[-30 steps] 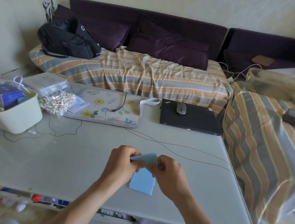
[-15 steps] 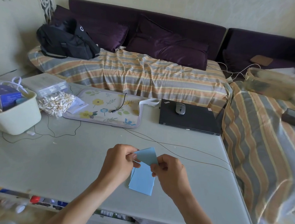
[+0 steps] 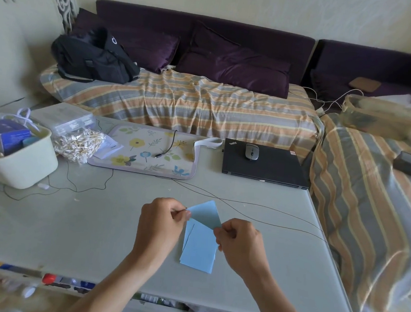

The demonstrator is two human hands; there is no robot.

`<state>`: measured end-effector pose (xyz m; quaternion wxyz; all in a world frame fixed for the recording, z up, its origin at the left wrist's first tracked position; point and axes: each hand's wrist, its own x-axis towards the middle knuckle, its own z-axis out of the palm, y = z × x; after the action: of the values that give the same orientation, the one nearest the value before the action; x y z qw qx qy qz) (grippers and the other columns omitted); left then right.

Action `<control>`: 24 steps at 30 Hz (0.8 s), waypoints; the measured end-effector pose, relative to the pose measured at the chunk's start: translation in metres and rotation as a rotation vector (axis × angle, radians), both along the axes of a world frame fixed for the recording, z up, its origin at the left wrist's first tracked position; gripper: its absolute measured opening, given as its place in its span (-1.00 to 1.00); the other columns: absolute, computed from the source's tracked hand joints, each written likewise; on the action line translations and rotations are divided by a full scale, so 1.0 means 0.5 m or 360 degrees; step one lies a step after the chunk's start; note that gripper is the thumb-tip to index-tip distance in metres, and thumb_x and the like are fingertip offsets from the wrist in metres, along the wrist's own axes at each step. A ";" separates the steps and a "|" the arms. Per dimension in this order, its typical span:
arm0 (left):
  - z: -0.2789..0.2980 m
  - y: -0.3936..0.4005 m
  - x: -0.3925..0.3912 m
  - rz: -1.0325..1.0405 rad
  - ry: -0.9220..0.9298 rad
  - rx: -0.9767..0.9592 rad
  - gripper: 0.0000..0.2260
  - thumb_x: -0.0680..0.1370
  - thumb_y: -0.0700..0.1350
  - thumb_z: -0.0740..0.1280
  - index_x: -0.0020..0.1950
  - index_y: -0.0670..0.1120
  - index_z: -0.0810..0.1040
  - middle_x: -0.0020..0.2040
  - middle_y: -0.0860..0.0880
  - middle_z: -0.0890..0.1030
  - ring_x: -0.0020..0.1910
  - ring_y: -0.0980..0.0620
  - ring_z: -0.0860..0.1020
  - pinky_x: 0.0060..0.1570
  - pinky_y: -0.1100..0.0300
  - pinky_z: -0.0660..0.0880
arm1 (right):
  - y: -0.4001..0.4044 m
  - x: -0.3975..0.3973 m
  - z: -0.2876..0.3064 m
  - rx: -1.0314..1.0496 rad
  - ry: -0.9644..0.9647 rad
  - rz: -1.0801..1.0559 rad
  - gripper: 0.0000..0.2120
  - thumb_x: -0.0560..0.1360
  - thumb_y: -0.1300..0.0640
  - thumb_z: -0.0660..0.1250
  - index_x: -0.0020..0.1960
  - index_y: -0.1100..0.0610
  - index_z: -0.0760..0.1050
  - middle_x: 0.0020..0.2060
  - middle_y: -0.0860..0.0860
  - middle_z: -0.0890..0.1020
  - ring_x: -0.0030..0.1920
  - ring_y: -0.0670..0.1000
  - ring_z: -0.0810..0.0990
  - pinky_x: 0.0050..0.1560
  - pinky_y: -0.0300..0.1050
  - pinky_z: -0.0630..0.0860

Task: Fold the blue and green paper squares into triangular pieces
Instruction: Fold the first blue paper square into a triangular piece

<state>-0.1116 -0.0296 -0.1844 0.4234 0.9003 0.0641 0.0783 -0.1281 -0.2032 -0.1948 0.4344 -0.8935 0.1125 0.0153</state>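
Change: since the earlier frames the blue paper square (image 3: pixel 205 214) has opened out from a small pinched fold into a broad flat sheet, raised at the 12 o'clock end of the blue stack (image 3: pixel 199 248).
Head view, grip: left hand (image 3: pixel 160 222) pinches the sheet's left corner; right hand (image 3: pixel 237 243) pinches its right corner.
Head view, place: stack lies on the table (image 3: pixel 89 225), between the hands; laptop (image 3: pixel 264 164) at 1 o'clock.
Meaning: the sheet looks unfolded, no crease made; green paper unseen.

Blue paper (image 3: pixel 205 214); floral mat (image 3: pixel 147 152); black laptop (image 3: pixel 268 168); purple cushions (image 3: pixel 232 68), prob. velvet-dark.
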 end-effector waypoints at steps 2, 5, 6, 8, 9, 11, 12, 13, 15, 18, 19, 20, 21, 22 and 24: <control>-0.003 0.000 -0.001 0.0028 0.0013 0.0022 -0.78 0.52 -0.11 0.49 -0.32 -0.07 0.64 -0.42 0.11 0.64 -0.35 0.11 0.61 -0.34 0.28 0.43 | 0.000 0.002 -0.005 -0.0014 0.0031 -0.0024 -0.79 0.50 0.16 0.32 -0.19 0.30 0.55 -0.30 0.19 0.65 -0.40 -0.02 0.39 -0.48 -0.24 0.29; -0.005 -0.002 -0.002 0.0072 0.0057 0.0013 -0.77 0.52 -0.14 0.48 -0.34 -0.07 0.63 -0.43 0.09 0.63 -0.34 0.07 0.61 -0.33 0.25 0.45 | -0.001 0.003 -0.008 0.0001 0.0027 -0.0075 -0.72 0.50 0.08 0.37 -0.19 0.32 0.55 -0.31 0.23 0.63 -0.39 -0.02 0.36 -0.46 -0.18 0.28; -0.005 0.000 -0.001 0.0091 0.0070 -0.0001 -0.78 0.52 -0.15 0.48 -0.34 -0.07 0.63 -0.43 0.09 0.64 -0.33 0.06 0.62 -0.31 0.24 0.47 | -0.002 0.003 -0.007 0.0010 0.0033 -0.0087 -0.69 0.51 0.06 0.39 -0.21 0.32 0.56 -0.34 0.22 0.62 -0.40 -0.02 0.35 -0.46 -0.19 0.28; -0.007 0.003 0.001 0.0111 0.0090 -0.0031 -0.78 0.52 -0.15 0.48 -0.34 -0.07 0.64 -0.43 0.08 0.64 -0.32 0.03 0.64 -0.26 0.19 0.53 | -0.006 0.002 -0.004 0.0066 0.0050 -0.0089 -0.67 0.52 0.05 0.41 -0.23 0.32 0.57 -0.40 0.17 0.61 -0.47 -0.06 0.37 -0.50 -0.27 0.27; -0.008 0.004 0.002 0.0113 0.0091 -0.0040 -0.77 0.52 -0.14 0.47 -0.34 -0.06 0.63 -0.43 0.08 0.64 -0.32 0.01 0.65 -0.23 0.15 0.57 | -0.007 0.003 -0.002 0.0125 0.0068 -0.0084 -0.70 0.53 0.08 0.40 -0.23 0.30 0.59 -0.40 0.13 0.64 -0.51 -0.09 0.40 -0.52 -0.32 0.28; -0.008 0.004 0.002 0.0117 0.0066 -0.0064 -0.76 0.53 -0.13 0.46 -0.34 -0.06 0.62 -0.43 0.06 0.64 -0.32 -0.02 0.66 -0.19 0.07 0.61 | -0.006 0.007 0.000 0.0261 0.0115 -0.0076 -0.79 0.55 0.15 0.37 -0.20 0.24 0.64 -0.32 0.09 0.70 -0.49 -0.13 0.50 -0.51 -0.36 0.33; -0.007 0.005 0.001 0.0120 0.0057 -0.0078 -0.76 0.54 -0.12 0.45 -0.34 -0.05 0.61 -0.42 0.06 0.65 -0.33 -0.03 0.66 -0.19 0.06 0.61 | -0.005 0.011 0.000 0.0303 0.0136 -0.0075 -0.81 0.55 0.17 0.35 -0.19 0.22 0.65 -0.30 0.07 0.71 -0.46 -0.12 0.54 -0.49 -0.36 0.35; -0.008 0.008 0.002 0.0119 0.0059 -0.0088 -0.76 0.55 -0.13 0.44 -0.33 -0.05 0.61 -0.41 0.05 0.65 -0.33 -0.04 0.67 -0.20 0.05 0.61 | -0.003 0.015 -0.002 0.0322 0.0152 -0.0075 -0.82 0.55 0.18 0.35 -0.18 0.20 0.65 -0.30 0.05 0.71 -0.44 -0.11 0.56 -0.48 -0.36 0.36; -0.014 0.015 0.005 0.0117 0.0094 -0.0099 -0.75 0.57 -0.15 0.38 -0.32 -0.06 0.60 -0.38 0.03 0.66 -0.32 -0.07 0.68 -0.22 0.04 0.60 | 0.002 0.024 -0.007 0.0320 0.0176 -0.0086 -0.82 0.55 0.16 0.35 -0.17 0.19 0.66 -0.32 0.00 0.69 -0.44 -0.10 0.56 -0.49 -0.37 0.36; -0.022 0.032 0.008 0.0170 0.0161 -0.0092 -0.76 0.56 -0.20 0.27 -0.29 -0.12 0.59 -0.34 -0.05 0.66 -0.28 -0.13 0.67 -0.23 -0.01 0.59 | 0.022 0.043 -0.021 0.0319 0.0189 -0.0105 -0.78 0.55 0.12 0.37 -0.17 0.25 0.66 -0.36 -0.01 0.67 -0.45 -0.06 0.52 -0.51 -0.36 0.38; -0.022 0.039 0.009 0.0196 0.0176 -0.0095 -0.77 0.56 -0.20 0.24 -0.27 -0.13 0.59 -0.32 -0.09 0.66 -0.27 -0.15 0.67 -0.25 -0.01 0.59 | 0.030 0.052 -0.028 0.0316 0.0190 -0.0100 -0.76 0.54 0.12 0.38 -0.17 0.27 0.65 -0.38 -0.01 0.66 -0.46 -0.04 0.51 -0.51 -0.34 0.38; -0.022 0.048 0.009 0.0223 0.0195 -0.0082 -0.77 0.56 -0.20 0.24 -0.25 -0.13 0.60 -0.31 -0.08 0.67 -0.24 -0.15 0.67 -0.25 0.01 0.57 | 0.039 0.063 -0.035 0.0307 0.0188 -0.0093 -0.75 0.54 0.11 0.38 -0.18 0.29 0.64 -0.39 -0.02 0.66 -0.45 -0.03 0.50 -0.50 -0.33 0.37; -0.021 0.056 0.009 0.0243 0.0217 -0.0039 -0.79 0.57 -0.18 0.25 -0.21 -0.12 0.62 -0.28 -0.06 0.68 -0.20 -0.14 0.66 -0.23 0.05 0.55 | 0.047 0.075 -0.045 0.0294 0.0180 -0.0095 -0.74 0.54 0.12 0.38 -0.19 0.31 0.63 -0.40 0.00 0.66 -0.44 -0.02 0.48 -0.49 -0.31 0.37; -0.021 0.065 0.009 0.0253 0.0239 0.0025 -0.81 0.58 -0.16 0.28 -0.17 -0.12 0.63 -0.25 -0.04 0.68 -0.17 -0.13 0.63 -0.19 0.10 0.51 | 0.054 0.087 -0.055 0.0273 0.0171 -0.0112 -0.74 0.54 0.13 0.37 -0.19 0.32 0.62 -0.38 0.05 0.66 -0.43 0.00 0.46 -0.48 -0.28 0.35; -0.023 0.078 0.009 0.0263 0.0271 0.0141 -0.85 0.57 -0.13 0.32 -0.19 -0.08 0.57 -0.24 -0.03 0.63 -0.19 -0.12 0.49 -0.15 0.12 0.45 | 0.065 0.112 -0.078 0.0206 0.0137 -0.0160 -0.74 0.54 0.14 0.36 -0.18 0.35 0.58 -0.29 0.20 0.68 -0.40 0.02 0.41 -0.46 -0.23 0.33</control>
<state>-0.1072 0.0094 -0.1958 0.3683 0.9132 0.1701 0.0389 -0.0723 -0.1706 -0.2336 0.4861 -0.8554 0.1747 0.0391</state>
